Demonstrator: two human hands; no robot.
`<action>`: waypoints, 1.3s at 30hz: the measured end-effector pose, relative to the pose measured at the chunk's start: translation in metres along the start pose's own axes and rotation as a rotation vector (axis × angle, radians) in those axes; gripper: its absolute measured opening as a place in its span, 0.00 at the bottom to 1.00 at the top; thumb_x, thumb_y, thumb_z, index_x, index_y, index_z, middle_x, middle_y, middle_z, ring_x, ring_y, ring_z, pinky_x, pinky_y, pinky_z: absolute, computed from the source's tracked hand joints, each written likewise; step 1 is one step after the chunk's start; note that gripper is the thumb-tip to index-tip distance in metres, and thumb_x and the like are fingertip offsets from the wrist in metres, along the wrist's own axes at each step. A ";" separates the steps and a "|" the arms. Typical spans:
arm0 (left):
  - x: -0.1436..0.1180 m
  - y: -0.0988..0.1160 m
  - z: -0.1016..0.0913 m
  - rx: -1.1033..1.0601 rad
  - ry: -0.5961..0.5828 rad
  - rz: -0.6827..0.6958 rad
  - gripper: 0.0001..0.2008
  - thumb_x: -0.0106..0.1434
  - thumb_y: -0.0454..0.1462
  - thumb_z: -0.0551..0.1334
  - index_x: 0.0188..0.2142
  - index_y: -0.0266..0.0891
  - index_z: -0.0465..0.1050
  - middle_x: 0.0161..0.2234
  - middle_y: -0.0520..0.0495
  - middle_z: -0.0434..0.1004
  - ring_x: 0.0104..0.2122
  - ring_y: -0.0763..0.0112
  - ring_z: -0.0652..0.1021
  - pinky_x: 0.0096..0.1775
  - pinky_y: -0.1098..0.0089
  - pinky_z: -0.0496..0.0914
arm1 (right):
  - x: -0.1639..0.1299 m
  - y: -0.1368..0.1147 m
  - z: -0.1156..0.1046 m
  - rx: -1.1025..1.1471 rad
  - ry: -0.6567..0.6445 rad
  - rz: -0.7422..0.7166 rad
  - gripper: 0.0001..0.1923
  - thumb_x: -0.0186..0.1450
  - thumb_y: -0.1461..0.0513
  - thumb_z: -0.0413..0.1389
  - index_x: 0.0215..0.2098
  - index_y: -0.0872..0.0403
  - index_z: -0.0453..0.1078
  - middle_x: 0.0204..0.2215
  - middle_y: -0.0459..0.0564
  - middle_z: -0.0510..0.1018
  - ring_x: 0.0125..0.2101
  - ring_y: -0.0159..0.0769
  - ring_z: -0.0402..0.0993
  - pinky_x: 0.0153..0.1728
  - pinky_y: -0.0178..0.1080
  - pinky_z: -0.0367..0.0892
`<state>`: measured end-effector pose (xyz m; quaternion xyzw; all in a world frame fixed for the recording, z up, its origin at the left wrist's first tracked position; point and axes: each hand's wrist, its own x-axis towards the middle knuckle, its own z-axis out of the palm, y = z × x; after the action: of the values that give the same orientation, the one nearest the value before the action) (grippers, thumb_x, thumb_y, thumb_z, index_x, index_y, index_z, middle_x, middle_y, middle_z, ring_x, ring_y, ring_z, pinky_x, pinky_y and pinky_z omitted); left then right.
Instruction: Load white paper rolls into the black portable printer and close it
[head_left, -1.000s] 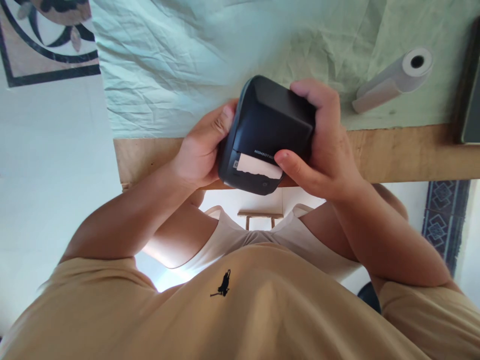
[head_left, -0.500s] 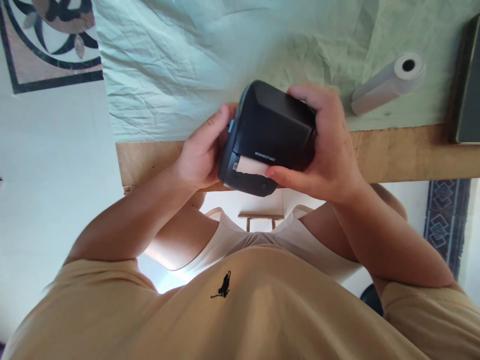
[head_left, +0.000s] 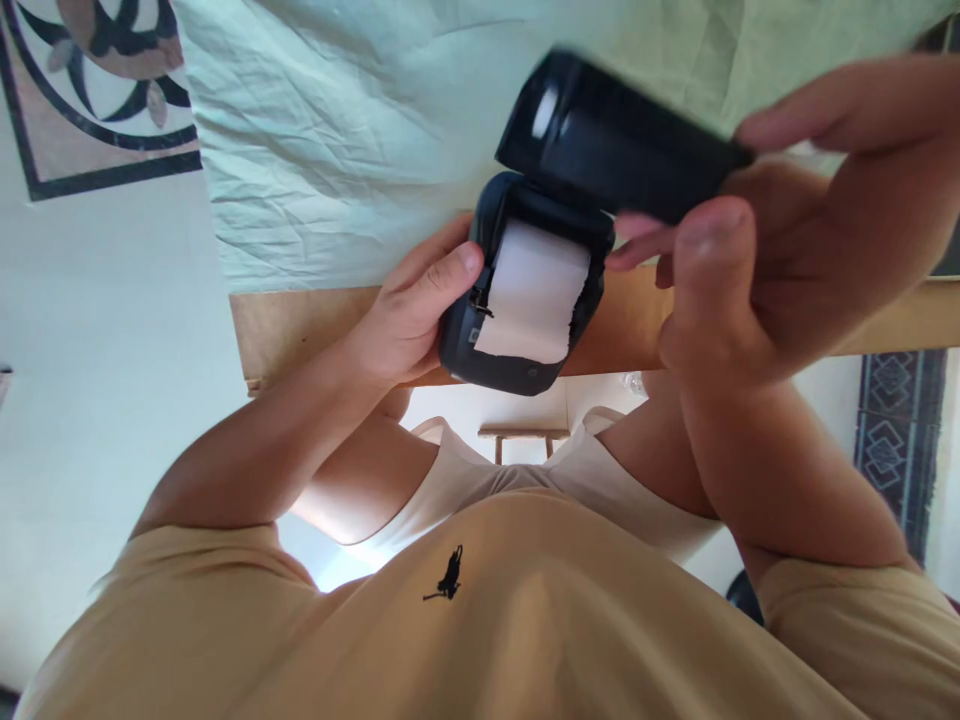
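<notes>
The raised printer lid [head_left: 622, 140] is smeared by motion blur, its far edge indistinct. The right hand [head_left: 757, 250] is blurred too, and most of its fingers [head_left: 637, 232] sit hidden behind the lid; its forearm runs off the right edge.

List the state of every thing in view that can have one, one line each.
Label printer: open, held at the table edge.
Printer lid: swung up, blurred.
Paper roll: seated inside the printer, its torn end lying over the front.
Left hand: gripping the printer's side.
Right hand: holding the lid up.
Green cloth: spread over the table, wrinkled.
</notes>
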<state>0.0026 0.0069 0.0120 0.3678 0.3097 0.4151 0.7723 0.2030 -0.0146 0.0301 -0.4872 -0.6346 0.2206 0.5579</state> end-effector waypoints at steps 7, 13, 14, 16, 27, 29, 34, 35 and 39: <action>-0.001 0.000 0.003 0.016 0.017 0.012 0.15 0.67 0.47 0.64 0.40 0.37 0.80 0.26 0.51 0.73 0.31 0.73 0.80 0.31 0.76 0.74 | 0.003 0.010 0.007 -0.215 0.126 -0.222 0.07 0.68 0.61 0.54 0.35 0.50 0.59 0.30 0.42 0.70 0.26 0.23 0.70 0.25 0.32 0.65; -0.003 0.002 0.004 -0.010 0.022 -0.020 0.14 0.67 0.46 0.65 0.40 0.37 0.79 0.30 0.50 0.77 0.41 0.63 0.84 0.34 0.73 0.77 | -0.006 -0.009 0.001 -0.662 -0.195 -0.289 0.04 0.67 0.65 0.55 0.36 0.51 0.71 0.31 0.42 0.81 0.27 0.26 0.74 0.28 0.34 0.65; -0.003 0.002 0.004 -0.017 0.018 -0.031 0.13 0.66 0.45 0.65 0.40 0.37 0.79 0.30 0.50 0.78 0.41 0.63 0.84 0.34 0.72 0.77 | -0.007 -0.014 0.000 -0.698 -0.224 -0.248 0.05 0.68 0.64 0.54 0.38 0.51 0.72 0.33 0.42 0.82 0.27 0.27 0.75 0.28 0.34 0.65; -0.003 0.003 0.005 -0.030 0.019 -0.055 0.12 0.65 0.44 0.66 0.38 0.37 0.80 0.30 0.51 0.78 0.39 0.63 0.85 0.33 0.72 0.77 | -0.007 -0.021 -0.001 -0.750 -0.271 -0.230 0.07 0.68 0.62 0.55 0.41 0.51 0.75 0.32 0.42 0.82 0.27 0.27 0.74 0.27 0.34 0.61; -0.005 0.005 0.008 -0.034 0.028 -0.100 0.13 0.65 0.45 0.66 0.40 0.36 0.78 0.32 0.48 0.79 0.44 0.58 0.84 0.33 0.71 0.77 | -0.006 -0.033 -0.001 -0.798 -0.451 -0.127 0.11 0.71 0.58 0.51 0.43 0.48 0.75 0.42 0.41 0.83 0.29 0.27 0.76 0.26 0.36 0.52; -0.005 0.005 0.008 -0.019 0.021 -0.104 0.15 0.64 0.47 0.67 0.41 0.37 0.77 0.31 0.48 0.78 0.43 0.58 0.84 0.33 0.71 0.77 | -0.006 -0.035 -0.001 -0.847 -0.489 -0.103 0.11 0.71 0.59 0.50 0.42 0.46 0.74 0.37 0.39 0.83 0.26 0.28 0.73 0.26 0.36 0.50; -0.003 0.007 0.005 0.006 -0.016 -0.103 0.15 0.63 0.45 0.69 0.42 0.35 0.78 0.28 0.50 0.75 0.31 0.72 0.81 0.30 0.76 0.75 | -0.007 -0.036 0.000 -0.952 -0.497 -0.083 0.11 0.68 0.55 0.52 0.45 0.47 0.72 0.26 0.44 0.79 0.19 0.32 0.66 0.26 0.37 0.40; -0.003 0.007 0.005 0.006 -0.042 -0.111 0.15 0.63 0.45 0.69 0.42 0.35 0.78 0.28 0.51 0.74 0.28 0.76 0.79 0.29 0.78 0.73 | -0.007 -0.034 0.000 -0.944 -0.498 -0.095 0.13 0.67 0.54 0.53 0.47 0.48 0.70 0.26 0.44 0.79 0.19 0.33 0.66 0.26 0.37 0.39; -0.002 0.007 0.002 -0.017 -0.110 -0.117 0.13 0.64 0.44 0.68 0.41 0.36 0.79 0.29 0.51 0.74 0.29 0.78 0.78 0.31 0.78 0.74 | -0.004 -0.029 -0.002 -0.795 -0.511 -0.115 0.20 0.62 0.54 0.60 0.52 0.48 0.68 0.34 0.43 0.83 0.22 0.33 0.73 0.22 0.35 0.45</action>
<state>0.0004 0.0073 0.0191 0.3650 0.2842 0.3510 0.8142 0.1937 -0.0313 0.0527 -0.5570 -0.8127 0.0420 0.1656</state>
